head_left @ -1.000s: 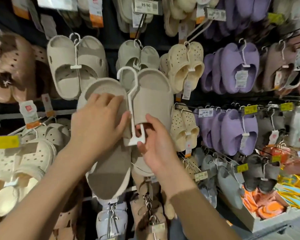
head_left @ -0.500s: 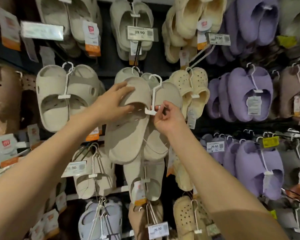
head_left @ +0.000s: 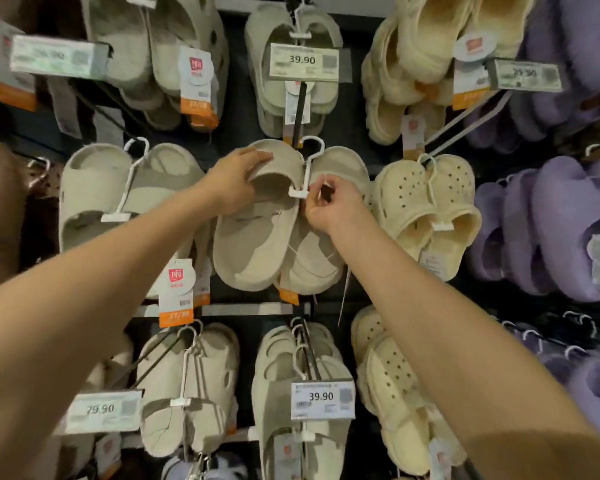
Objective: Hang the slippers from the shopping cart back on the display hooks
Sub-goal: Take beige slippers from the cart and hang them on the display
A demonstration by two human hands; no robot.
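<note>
A pair of beige slide slippers on a white plastic hanger is held up against the middle of the display wall. My left hand grips the top of the left slipper. My right hand pinches the bottom bar of the hanger. The hanger's curved top sits at the black display hook under the 39.90 price tag; whether it rests on the hook cannot be told. The shopping cart is out of view.
Hanging slippers fill the wall all round: beige slides at left, cream perforated clogs at right, purple fluffy slippers at far right, more beige pairs below with price tags on hook ends.
Both hands have raised the beige pair up and toward the wall, from well below the hook to the hook itself. The camera has tilted upward.
</note>
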